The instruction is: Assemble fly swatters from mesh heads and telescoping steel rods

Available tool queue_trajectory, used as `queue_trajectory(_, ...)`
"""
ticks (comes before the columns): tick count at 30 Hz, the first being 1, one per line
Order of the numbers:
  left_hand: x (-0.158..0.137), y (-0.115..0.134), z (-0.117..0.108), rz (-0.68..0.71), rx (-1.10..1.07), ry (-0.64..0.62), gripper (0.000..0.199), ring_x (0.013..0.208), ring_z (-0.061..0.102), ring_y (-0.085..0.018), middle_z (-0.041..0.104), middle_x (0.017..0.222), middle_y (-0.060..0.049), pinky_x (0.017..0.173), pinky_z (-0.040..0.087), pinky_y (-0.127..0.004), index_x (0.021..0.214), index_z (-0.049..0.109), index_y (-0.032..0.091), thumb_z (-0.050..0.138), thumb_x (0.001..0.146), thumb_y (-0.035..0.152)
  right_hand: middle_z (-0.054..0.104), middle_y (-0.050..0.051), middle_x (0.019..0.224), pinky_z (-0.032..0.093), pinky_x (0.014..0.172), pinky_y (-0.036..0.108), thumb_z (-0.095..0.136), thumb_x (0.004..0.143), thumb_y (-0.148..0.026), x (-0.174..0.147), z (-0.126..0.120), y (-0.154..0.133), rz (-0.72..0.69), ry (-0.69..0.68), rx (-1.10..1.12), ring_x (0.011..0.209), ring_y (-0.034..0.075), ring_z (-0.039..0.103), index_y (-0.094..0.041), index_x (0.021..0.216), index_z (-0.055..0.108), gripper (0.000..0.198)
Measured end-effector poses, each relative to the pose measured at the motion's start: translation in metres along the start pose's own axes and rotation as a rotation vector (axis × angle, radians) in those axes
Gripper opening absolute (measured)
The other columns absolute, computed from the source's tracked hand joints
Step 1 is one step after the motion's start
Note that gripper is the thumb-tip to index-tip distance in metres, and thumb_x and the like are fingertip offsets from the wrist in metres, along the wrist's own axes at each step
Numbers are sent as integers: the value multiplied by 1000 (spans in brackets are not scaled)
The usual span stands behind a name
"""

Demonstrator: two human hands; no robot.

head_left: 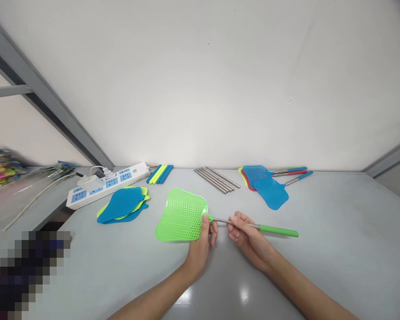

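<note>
Both of my hands are on a green fly swatter (183,216) held above the grey table. My left hand (202,244) pinches the neck where the mesh head meets the metal rod, thumb on top. Farther right, my right hand (248,238) grips the rod between thumb and fingers. The green handle sleeve (279,231) sticks out to the right beyond that hand. Part of the rod is hidden behind my right fingers.
Blue and yellow swatter heads (123,204) lie at left by a white power strip (110,184). Behind are handle sleeves (160,174) and several metal rods (216,180). Swatters with rods and handles (270,191) lie at right. Bagged colourful items (3,171) sit far left.
</note>
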State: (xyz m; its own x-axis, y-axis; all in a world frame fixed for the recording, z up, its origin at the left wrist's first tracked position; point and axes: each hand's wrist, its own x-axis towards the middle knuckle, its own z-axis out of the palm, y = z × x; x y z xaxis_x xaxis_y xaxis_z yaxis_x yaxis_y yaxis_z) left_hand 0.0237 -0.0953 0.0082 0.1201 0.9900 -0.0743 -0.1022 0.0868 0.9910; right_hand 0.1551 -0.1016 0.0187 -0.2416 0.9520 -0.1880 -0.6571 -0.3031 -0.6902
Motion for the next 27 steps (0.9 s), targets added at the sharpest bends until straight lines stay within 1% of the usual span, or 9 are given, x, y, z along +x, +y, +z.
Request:
queue_trajectory(5,1,-4,-1,36,27,-46,41,44,31,-10,32,43,6,50,28,-23,61,44,19,26,84,48,49,0,61,28,53,21,53,77,-21,-1,0,1,3,-7,-18,53,7,33,-16,61,47,18)
queue_trajectory(9,1,-1,-1,27,41,-120,30,43,29,-8,33,45,7,45,25,-21,62,42,19,40,81,41,49,0,61,28,54,21,54,76,-19,-3,4,4,39,-31,-14,53,7,35,-16,61,47,17)
queue_trajectory(12,0,7,1,11,16,-176,25,42,32,-7,38,47,7,43,25,-20,63,44,19,48,78,39,47,-1,57,29,54,21,54,76,-19,-5,5,6,56,-61,0,53,7,36,-16,61,47,17)
queue_trajectory(15,-1,14,2,0,25,-215,30,40,33,-7,38,44,7,43,25,-20,56,43,18,50,75,40,46,-2,53,29,54,21,54,76,-20,-6,5,9,56,-69,-4,52,8,37,-16,60,47,18)
queue_trajectory(17,-1,15,3,-14,84,-202,34,39,31,-7,35,40,7,42,25,-21,52,43,18,50,74,42,48,-1,56,29,53,21,56,75,-20,-6,5,9,61,-47,-17,51,7,37,-16,60,46,18)
queue_trajectory(19,0,13,2,-52,149,-191,40,39,30,-7,33,38,6,43,24,-22,48,43,17,46,75,46,49,-1,57,30,53,22,56,74,-21,-6,5,10,66,-32,-31,51,8,37,-16,59,46,19)
queue_trajectory(21,1,9,1,-84,175,-216,45,40,32,-8,32,37,5,45,27,-23,44,41,18,41,76,49,47,-2,54,31,53,23,56,74,-22,-6,5,9,64,-36,-42,51,9,39,-17,58,45,20)
queue_trajectory(24,3,1,-1,-70,144,-288,48,47,40,-11,35,39,3,53,33,-24,40,38,18,37,79,46,45,-2,52,32,54,24,56,73,-24,-5,5,9,54,-31,-46,50,9,39,-18,57,44,21)
queue_trajectory(27,6,-6,-1,-59,67,-297,46,45,39,-10,36,39,3,52,33,-24,41,36,18,37,80,43,42,-3,51,32,53,23,57,72,-24,-4,4,9,64,-12,-24,49,9,37,-18,55,42,24)
